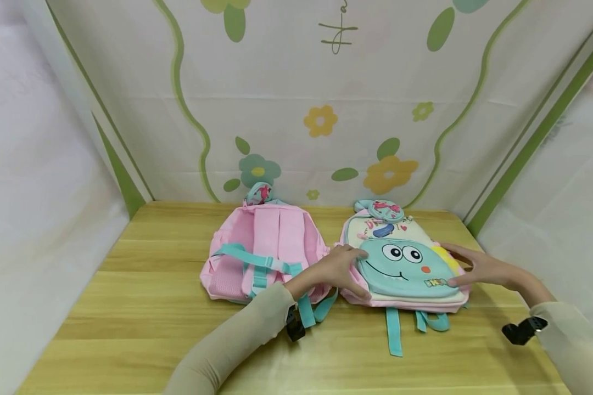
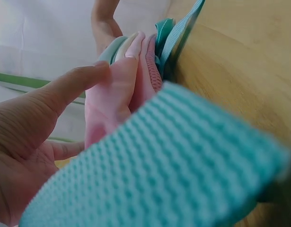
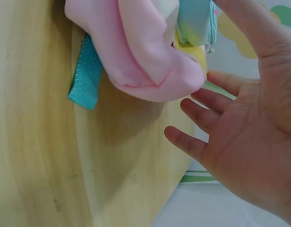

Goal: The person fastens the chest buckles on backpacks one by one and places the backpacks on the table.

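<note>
A child's backpack (image 1: 405, 269) lies front side up on the table, with a turquoise cartoon-face pocket and pink sides. My left hand (image 1: 340, 269) touches its left edge with thumb and fingers spread. In the left wrist view the left thumb (image 2: 83, 78) lies against the pink side of the bag, partly covered by a blurred turquoise strap (image 2: 154, 165). On the opposite edge is my right hand (image 1: 486, 270), thumb over the front pocket. The right wrist view shows its fingers (image 3: 197, 113) extended beside the bag's pink corner (image 3: 159, 80).
To the left, a second pink backpack (image 1: 277, 236) lies with its shoulder straps up. Turquoise straps (image 1: 394, 332) trail over the wooden table (image 1: 143, 307) in front of the bags. Floral-print cloth (image 1: 277, 71) hangs behind the table.
</note>
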Action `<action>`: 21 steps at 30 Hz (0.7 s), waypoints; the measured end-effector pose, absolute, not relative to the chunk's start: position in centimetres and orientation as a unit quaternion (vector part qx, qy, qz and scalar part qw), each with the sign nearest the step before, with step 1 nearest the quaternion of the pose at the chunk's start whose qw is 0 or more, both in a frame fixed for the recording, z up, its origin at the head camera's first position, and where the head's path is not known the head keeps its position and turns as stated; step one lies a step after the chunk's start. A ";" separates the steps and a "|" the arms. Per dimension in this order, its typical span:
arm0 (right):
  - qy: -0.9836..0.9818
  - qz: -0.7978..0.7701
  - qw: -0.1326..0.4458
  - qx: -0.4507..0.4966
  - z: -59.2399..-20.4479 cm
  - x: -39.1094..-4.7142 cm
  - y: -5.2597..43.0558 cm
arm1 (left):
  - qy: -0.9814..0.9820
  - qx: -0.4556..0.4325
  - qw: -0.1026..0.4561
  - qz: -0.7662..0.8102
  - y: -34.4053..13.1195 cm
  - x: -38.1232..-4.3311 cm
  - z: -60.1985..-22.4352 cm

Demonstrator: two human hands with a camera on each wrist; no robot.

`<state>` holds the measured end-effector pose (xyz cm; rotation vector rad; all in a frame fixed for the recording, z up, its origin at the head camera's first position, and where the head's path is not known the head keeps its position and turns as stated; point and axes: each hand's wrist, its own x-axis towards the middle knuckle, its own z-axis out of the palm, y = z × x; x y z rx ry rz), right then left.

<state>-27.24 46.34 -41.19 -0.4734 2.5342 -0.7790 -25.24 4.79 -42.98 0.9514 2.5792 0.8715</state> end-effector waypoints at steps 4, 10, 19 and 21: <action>0.900 -0.322 0.230 -0.182 -41.7 -27.1 46.7 | 0.881 0.333 0.132 0.310 4.8 -25.4 -43.3; 0.880 -0.359 0.238 -0.201 -42.4 -26.8 47.4 | 0.880 0.340 0.128 0.308 4.8 -25.2 -43.6; 0.876 -0.358 0.249 -0.205 -42.3 -26.7 47.4 | 0.881 0.334 0.132 0.307 4.8 -25.0 -43.5; 0.876 -0.356 0.254 -0.202 -42.2 -26.7 47.3 | 0.881 0.333 0.134 0.308 4.8 -25.0 -43.5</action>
